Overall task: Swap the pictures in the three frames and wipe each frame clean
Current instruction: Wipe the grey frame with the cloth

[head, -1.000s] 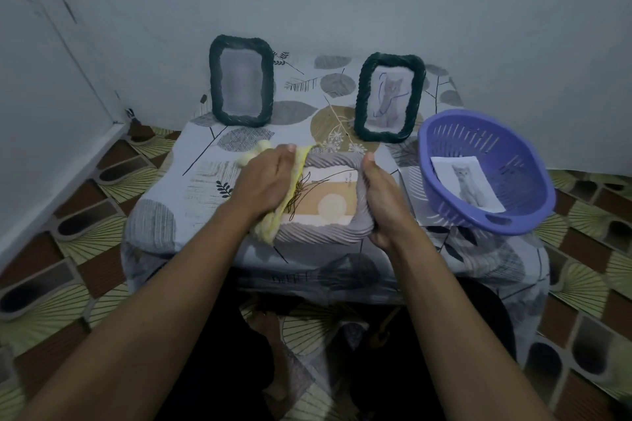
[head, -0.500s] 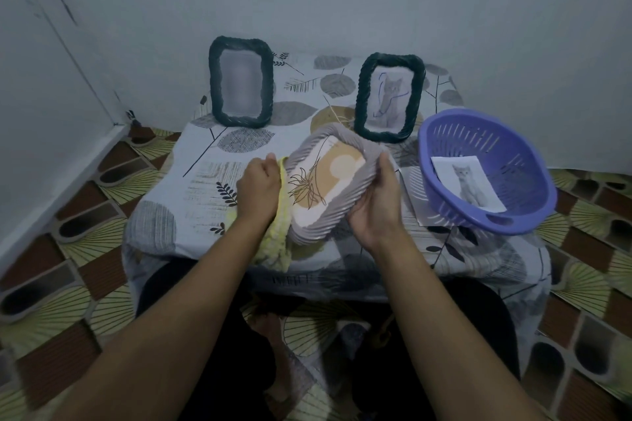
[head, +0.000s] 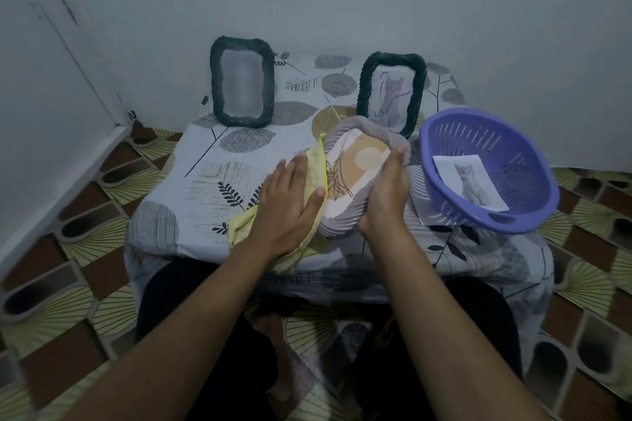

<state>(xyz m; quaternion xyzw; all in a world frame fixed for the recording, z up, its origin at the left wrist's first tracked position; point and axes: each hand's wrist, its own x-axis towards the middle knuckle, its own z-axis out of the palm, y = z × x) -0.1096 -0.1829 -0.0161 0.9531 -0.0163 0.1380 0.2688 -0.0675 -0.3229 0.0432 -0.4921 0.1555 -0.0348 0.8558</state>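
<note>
Now wiping the grey frame [head: 359,178] — held tilted just left of the basket [head: 513,215], face turned up toward the camera, presumably to bring the rim within reach and not only the glass. Gripping it with the right hand [head: 386,195], fingers and thumb curled round the rim on the basket side, likely to steady it against the push from the other side. Pressing the yellow cloth [head: 316,167] against the rim farthest from the basket with the left hand [head: 290,205] — fingers straight and together, nothing pinched, just flat pressure. Already showing a sun-and-plant print inside, so probably swapped, with cleaning now in hand. Lying loose inside the basket: a cat picture [head: 470,186], seemingly kept there ready for a frame. Just behind the basket and a little left, standing upright: a dark frame [head: 364,89] with a cat drawing. Further left of the basket, well apart: a second dark frame [head: 215,85], contents too blurred to tell.
</note>
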